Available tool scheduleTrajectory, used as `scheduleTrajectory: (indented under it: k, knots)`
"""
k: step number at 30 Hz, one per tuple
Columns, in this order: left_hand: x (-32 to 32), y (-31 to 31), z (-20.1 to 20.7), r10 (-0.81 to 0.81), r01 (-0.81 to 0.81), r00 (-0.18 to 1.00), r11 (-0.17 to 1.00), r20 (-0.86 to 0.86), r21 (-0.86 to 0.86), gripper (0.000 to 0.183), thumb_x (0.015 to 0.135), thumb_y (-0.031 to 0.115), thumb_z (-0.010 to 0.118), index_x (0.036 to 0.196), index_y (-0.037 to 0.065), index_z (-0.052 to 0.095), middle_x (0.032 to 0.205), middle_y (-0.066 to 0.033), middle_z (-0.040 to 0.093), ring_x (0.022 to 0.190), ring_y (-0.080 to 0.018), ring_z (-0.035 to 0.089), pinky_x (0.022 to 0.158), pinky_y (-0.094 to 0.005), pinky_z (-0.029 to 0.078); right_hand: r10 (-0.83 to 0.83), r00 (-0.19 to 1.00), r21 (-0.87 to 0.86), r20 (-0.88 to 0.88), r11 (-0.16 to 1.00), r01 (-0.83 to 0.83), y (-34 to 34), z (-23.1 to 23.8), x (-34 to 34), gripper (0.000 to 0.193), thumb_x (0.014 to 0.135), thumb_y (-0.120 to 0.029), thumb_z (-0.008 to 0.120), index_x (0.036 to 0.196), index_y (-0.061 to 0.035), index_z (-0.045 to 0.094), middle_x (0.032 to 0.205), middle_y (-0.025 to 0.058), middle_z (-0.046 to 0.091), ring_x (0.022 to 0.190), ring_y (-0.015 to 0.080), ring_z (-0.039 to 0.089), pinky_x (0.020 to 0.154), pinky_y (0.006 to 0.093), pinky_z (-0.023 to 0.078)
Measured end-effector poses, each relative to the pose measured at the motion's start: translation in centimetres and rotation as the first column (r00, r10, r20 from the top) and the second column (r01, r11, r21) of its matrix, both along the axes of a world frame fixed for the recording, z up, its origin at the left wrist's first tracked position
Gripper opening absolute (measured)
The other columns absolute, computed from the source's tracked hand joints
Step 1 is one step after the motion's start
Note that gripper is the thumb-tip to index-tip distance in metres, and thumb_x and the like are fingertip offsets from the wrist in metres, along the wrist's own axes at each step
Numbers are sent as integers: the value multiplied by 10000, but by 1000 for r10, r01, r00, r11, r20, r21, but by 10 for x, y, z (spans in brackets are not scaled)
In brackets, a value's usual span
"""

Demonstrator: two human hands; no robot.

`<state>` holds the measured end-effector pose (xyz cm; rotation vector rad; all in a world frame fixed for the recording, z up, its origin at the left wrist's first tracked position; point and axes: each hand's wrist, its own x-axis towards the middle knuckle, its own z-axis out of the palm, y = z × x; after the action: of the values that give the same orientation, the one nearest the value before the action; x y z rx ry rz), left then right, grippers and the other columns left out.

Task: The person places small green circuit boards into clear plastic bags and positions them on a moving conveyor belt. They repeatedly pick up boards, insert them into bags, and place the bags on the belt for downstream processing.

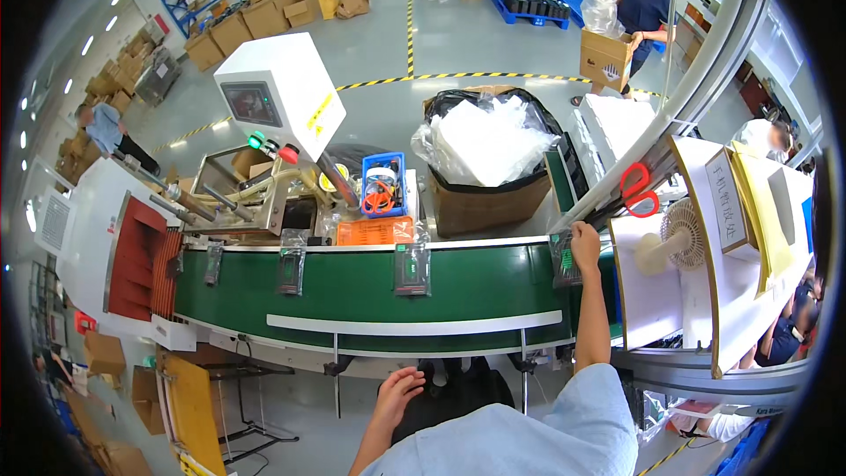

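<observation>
My right hand reaches to the right end of the green conveyor belt. Its fingers are closed at the edge of a clear plastic bag with a dark item inside. Farther left on the belt lie similar bags: one with a black and green item, another flat bag, and a smaller one. Near my lap, below the belt's white guide rail, my left hand is empty, its fingers loosely bent and apart.
A machine with red curtain strips stands at the belt's left end. Behind the belt are a white control box, a blue bin and a carton with plastic wrap. Red scissors and a fan are at right.
</observation>
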<state>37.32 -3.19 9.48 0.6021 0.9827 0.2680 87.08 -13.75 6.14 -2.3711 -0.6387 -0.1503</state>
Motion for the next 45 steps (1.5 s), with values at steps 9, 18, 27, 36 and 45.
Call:
scheduleTrajectory:
  k: [9,18,27,36,45]
  knots:
    - [-10,-14,-4,75,-76,997,996,-10,-43,259,866,119,517,1098,5,506,1054,-136,585,966,-211,577,836,-322,466,-89,996,125,-14,988,90,78,-117,-40,217,772,-203,517,791,-31,648,674,236,537,664,376,532,626,453,405]
    - [-54,-10,-13,122,-122,992,993,13,-9,287,868,208,541,1123,81,508,1006,-27,588,889,-98,560,788,-249,459,-108,934,-10,-342,994,111,122,-105,-93,342,856,-294,476,934,-2,637,906,200,622,823,355,581,727,420,445]
    - [-119,-20,-12,206,-208,974,978,95,5,300,869,245,529,1134,107,504,1018,10,576,872,-69,542,762,-227,434,-29,972,-164,-234,986,-10,125,-144,-46,377,858,-354,469,900,9,565,886,198,599,787,398,553,702,471,427]
    - [-178,-3,-6,-81,70,996,976,47,206,295,818,212,622,1069,102,511,1059,-3,566,966,-79,517,815,-246,417,444,851,490,-280,828,-271,35,-51,-228,93,794,-69,605,795,-32,520,781,24,484,696,110,443,651,234,381]
    - [-128,-22,-11,-708,694,705,699,31,176,264,818,249,593,1019,91,527,956,6,572,856,-77,530,747,-228,418,205,797,411,-567,910,58,-153,22,-411,109,681,31,635,700,-6,535,845,72,572,694,107,493,594,225,397]
